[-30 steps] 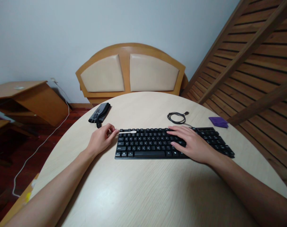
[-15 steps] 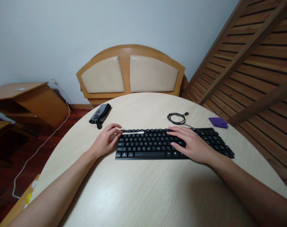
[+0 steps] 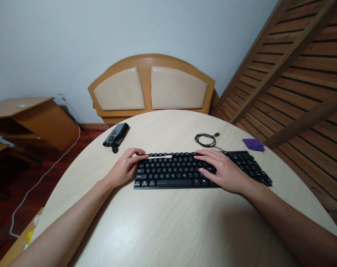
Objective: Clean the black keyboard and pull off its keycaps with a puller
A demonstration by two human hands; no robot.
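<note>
A black keyboard (image 3: pixel 168 182) lies across the table in front of me. My left hand (image 3: pixel 126 166) is at its upper left corner, thumb and forefinger closed on a white cotton swab (image 3: pixel 160 157). The swab lies nearly level, its thicker tip pointing right over the top rows of keys. Spread over the right part of the keyboard, my right hand (image 3: pixel 222 168) rests with its fingers apart and hides some keys. The keyboard's coiled black cable (image 3: pixel 206 140) sits behind that hand.
On the round table (image 3: pixel 157 230), a folded grey-black cloth pouch (image 3: pixel 115 135) with a cord lies back left, and a folded purple cloth (image 3: pixel 253 144) back right. Beyond the table stand a padded headboard (image 3: pixel 152 89), a wooden cabinet (image 3: pixel 46 122) and a slatted wooden panel (image 3: pixel 296 74).
The cotton swab and my left fingers have shifted slightly right along the top keys. My right hand stays in place on the keyboard. The view has moved a little.
</note>
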